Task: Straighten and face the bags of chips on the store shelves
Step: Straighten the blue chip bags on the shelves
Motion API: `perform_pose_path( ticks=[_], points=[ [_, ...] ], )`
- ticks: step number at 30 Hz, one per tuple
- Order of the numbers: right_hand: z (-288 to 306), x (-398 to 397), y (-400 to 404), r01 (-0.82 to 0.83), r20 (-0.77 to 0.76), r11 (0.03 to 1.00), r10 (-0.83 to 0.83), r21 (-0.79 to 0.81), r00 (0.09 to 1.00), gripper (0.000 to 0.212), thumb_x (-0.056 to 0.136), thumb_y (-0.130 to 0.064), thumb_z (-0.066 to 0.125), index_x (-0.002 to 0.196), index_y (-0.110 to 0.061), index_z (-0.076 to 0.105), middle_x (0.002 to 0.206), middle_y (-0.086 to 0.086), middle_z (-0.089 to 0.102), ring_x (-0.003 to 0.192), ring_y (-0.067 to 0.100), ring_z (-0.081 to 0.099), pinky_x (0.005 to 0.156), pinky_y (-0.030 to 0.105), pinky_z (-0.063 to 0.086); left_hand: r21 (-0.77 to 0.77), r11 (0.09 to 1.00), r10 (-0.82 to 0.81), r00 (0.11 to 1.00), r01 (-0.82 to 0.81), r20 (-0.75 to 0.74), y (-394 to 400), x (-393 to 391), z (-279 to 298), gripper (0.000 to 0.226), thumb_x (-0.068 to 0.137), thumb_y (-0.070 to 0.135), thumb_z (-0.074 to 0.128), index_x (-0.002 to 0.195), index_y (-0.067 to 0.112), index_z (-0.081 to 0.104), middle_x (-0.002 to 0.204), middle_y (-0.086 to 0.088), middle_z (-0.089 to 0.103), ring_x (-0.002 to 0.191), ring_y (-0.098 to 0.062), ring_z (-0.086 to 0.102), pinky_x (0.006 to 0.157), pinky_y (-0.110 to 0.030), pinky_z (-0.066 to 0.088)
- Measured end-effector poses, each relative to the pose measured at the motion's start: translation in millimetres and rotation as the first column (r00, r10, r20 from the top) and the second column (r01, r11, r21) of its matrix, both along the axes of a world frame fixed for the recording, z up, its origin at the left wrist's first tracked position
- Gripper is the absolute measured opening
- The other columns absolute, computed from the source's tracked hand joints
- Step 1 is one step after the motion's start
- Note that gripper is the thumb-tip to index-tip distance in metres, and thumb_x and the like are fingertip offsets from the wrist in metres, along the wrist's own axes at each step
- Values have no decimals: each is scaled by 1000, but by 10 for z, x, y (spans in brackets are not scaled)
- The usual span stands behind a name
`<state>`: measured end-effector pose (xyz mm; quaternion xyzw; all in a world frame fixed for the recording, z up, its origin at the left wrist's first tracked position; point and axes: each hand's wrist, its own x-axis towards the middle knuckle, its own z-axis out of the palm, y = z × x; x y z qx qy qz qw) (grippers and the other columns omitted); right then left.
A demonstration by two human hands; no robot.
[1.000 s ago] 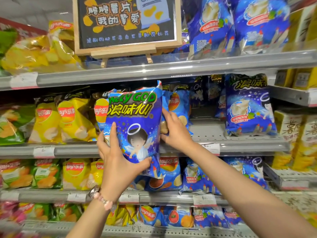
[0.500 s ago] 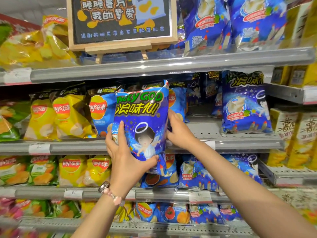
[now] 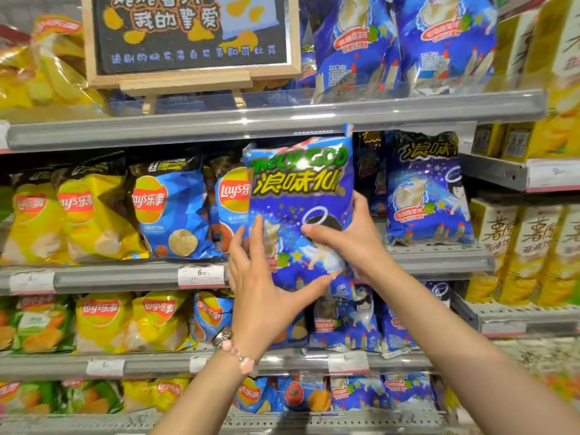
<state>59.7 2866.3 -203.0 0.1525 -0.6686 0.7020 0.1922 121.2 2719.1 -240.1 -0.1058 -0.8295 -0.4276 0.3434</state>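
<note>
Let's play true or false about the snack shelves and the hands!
1. Both hands hold the dark blue bag. True: the left hand and the right hand are on it.
2. The bag's front faces the shelves. False: its printed front faces the camera.
3. The chalkboard sign stands on the top shelf. True.
4. The yellow Lay's bags sit to the right of the held bag. False: they sit to its left.
5. A bracelet is on the right wrist. False: the left.
</note>
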Motion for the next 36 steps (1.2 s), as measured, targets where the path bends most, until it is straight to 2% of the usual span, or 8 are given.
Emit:
perform_pose_path(
  ticks=[3,8,14,22,26,29,32,36],
  points=[
    [46,-58,300,34,49,998,-37,56,998,97,38,-35,88,121,-17,41,113,1,66,101,16,66,92,44,52,-70,998,-3,997,-2,-78,-137,-183,70,122,50,80,64,150,30,16,149,-3,17,143,-27,19,111,-54,30],
    [79,-10,646,-24,85,990,13,140,996,84,49,-15,87,122,-16,46,107,1,69,92,13,68,84,35,56,-413,903,81,992,-115,-98,-320,-628,138,126,42,92,55,150,35,21,158,-9,9,147,-29,1,105,-74,15],
    [5,16,777,13,92,997,-20,79,996,68,58,-6,86,114,-25,52,100,-3,71,86,12,70,75,31,57,-408,908,86,995,-100,-52,-278,-757,123,128,36,95,52,148,41,23,160,-6,5,147,-25,-12,104,-73,2],
    [-74,-32,733,18,165,1000,-20,10,986,50,68,-5,80,109,-20,56,104,9,71,88,26,70,79,46,57,-416,905,74,996,-89,-53,-308,-761,105,128,37,94,50,149,41,21,160,-5,0,147,-22,-14,107,-71,0],
    [151,-191,686,44,114,996,-34,-81,993,68,52,-19,88,110,-17,53,107,11,69,86,22,69,76,38,56,-439,895,71,997,-82,-41,-314,-789,120,126,37,94,50,148,46,13,161,-6,-4,146,-22,-16,107,-70,-2],
    [258,-410,623,77,65,995,-73,-64,995,71,72,-10,80,130,-14,39,112,-6,61,87,0,63,80,26,54,-432,891,128,991,-136,-48,-240,-809,111,125,40,91,55,148,43,16,161,-9,-3,147,-25,-13,107,-71,0],
    [241,-523,588,27,95,999,-25,-19,995,73,80,-7,72,138,-12,28,116,3,60,86,6,64,72,22,56,-416,890,183,982,-185,-43,-117,-823,62,116,48,90,50,149,41,19,161,-12,-1,147,-29,-10,104,-73,1],
    [252,-636,647,38,79,999,-39,16,996,63,80,-9,72,132,-11,37,104,0,65,79,6,68,64,23,55,-457,857,230,970,-239,-76,-22,-918,17,99,58,87,41,146,43,31,159,-20,7,147,-37,-2,100,-77,4]
  ],
)
